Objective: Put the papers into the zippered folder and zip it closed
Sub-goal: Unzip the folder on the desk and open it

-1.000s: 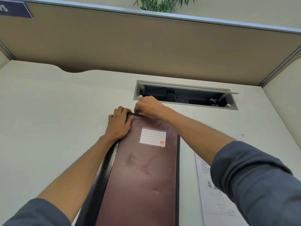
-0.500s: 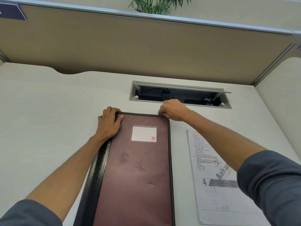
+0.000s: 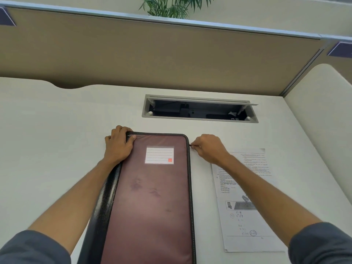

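Note:
A maroon zippered folder with a black spine and a white label lies flat on the white desk, its length running away from me. My left hand grips the folder's far left corner, thumb on the cover. My right hand pinches the small black zipper pull at the folder's far right corner, just past the rounded bend. A printed paper sheet lies on the desk right of the folder, partly under my right forearm.
An open cable tray slot is set into the desk just beyond the folder. A tan partition panel walls the desk's far edge, with another panel at the right. A plant shows above the partition.
My right hand has drawn the zipper pull rightward along the folder's far edge and around its right corner. The left hand has kept its hold on the far left corner.

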`<state>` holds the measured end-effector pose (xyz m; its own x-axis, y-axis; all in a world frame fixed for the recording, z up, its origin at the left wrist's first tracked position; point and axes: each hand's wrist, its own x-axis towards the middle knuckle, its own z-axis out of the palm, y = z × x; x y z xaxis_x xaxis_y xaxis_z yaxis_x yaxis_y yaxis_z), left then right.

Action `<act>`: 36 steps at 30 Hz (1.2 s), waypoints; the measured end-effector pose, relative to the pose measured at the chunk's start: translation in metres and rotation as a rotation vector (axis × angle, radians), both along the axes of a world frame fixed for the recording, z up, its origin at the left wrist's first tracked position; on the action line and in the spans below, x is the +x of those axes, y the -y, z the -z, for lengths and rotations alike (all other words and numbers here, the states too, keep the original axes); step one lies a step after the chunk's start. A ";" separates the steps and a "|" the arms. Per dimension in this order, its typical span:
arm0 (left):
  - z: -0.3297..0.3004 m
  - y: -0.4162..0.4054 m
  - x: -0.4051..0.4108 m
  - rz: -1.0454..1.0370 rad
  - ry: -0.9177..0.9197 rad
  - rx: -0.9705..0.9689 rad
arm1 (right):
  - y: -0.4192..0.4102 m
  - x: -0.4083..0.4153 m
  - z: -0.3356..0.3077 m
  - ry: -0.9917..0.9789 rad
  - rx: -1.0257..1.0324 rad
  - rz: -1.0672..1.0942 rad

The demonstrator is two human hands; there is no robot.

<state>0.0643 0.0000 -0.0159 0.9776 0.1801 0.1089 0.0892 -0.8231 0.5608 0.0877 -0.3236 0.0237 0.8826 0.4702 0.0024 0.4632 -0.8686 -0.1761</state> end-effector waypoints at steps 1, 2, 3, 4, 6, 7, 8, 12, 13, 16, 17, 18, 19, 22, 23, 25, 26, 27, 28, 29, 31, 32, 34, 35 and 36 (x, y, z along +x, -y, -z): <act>0.000 0.001 0.000 0.005 -0.004 0.010 | 0.000 -0.005 0.003 0.008 0.001 0.022; 0.000 0.002 0.000 0.010 -0.006 0.018 | 0.001 -0.010 0.005 0.010 0.007 0.047; 0.000 0.002 0.000 0.012 -0.007 0.024 | 0.000 -0.013 0.007 0.011 0.021 0.075; -0.001 0.003 0.000 0.011 -0.009 0.033 | -0.001 -0.016 0.009 0.010 0.044 0.106; -0.003 0.004 0.001 0.003 -0.022 0.077 | -0.005 -0.018 0.010 -0.005 0.108 0.170; -0.004 0.005 0.001 0.003 -0.024 0.110 | -0.008 -0.018 0.012 -0.014 0.131 0.200; -0.005 0.007 0.002 0.005 -0.024 0.142 | -0.010 -0.019 0.013 -0.018 0.145 0.226; -0.013 0.032 0.006 0.031 -0.072 0.212 | -0.013 -0.020 0.018 0.009 0.196 0.278; -0.014 0.041 0.009 0.050 -0.086 0.227 | -0.012 -0.021 0.019 0.017 0.218 0.283; -0.015 0.069 0.017 0.118 -0.124 0.240 | -0.011 -0.022 0.019 0.037 0.263 0.294; -0.015 0.079 0.018 0.143 -0.130 0.231 | -0.011 -0.022 0.019 0.035 0.275 0.299; -0.015 0.088 0.020 0.168 -0.135 0.213 | -0.012 -0.022 0.019 0.029 0.288 0.306; -0.016 0.097 0.021 0.193 -0.140 0.189 | -0.012 -0.022 0.019 0.022 0.297 0.314; -0.019 0.123 0.026 0.268 -0.168 0.148 | -0.012 -0.022 0.020 0.010 0.320 0.337; -0.019 0.131 0.028 0.286 -0.178 0.144 | -0.012 -0.021 0.020 0.008 0.336 0.342; -0.019 0.142 0.031 0.286 -0.187 0.114 | -0.013 -0.021 0.019 0.007 0.369 0.339; -0.019 0.145 0.032 0.267 -0.189 0.084 | -0.013 -0.022 0.019 0.005 0.376 0.332; -0.018 0.146 0.033 0.243 -0.190 0.044 | -0.013 -0.023 0.019 0.002 0.374 0.322; -0.018 0.147 0.033 0.220 -0.194 0.000 | -0.013 -0.024 0.020 -0.002 0.366 0.314; -0.017 0.147 0.034 0.202 -0.197 -0.039 | -0.012 -0.026 0.020 -0.004 0.357 0.305; -0.017 0.147 0.034 0.177 -0.185 -0.092 | -0.010 -0.033 0.023 0.001 0.347 0.290; -0.017 0.147 0.034 0.164 -0.176 -0.114 | -0.009 -0.038 0.024 0.006 0.349 0.282; -0.019 0.146 0.036 0.137 -0.162 -0.154 | -0.008 -0.049 0.027 0.013 0.373 0.265; -0.020 0.146 0.038 0.125 -0.156 -0.167 | -0.007 -0.055 0.027 0.014 0.391 0.257; -0.021 0.146 0.039 0.117 -0.152 -0.173 | -0.006 -0.062 0.028 0.014 0.404 0.252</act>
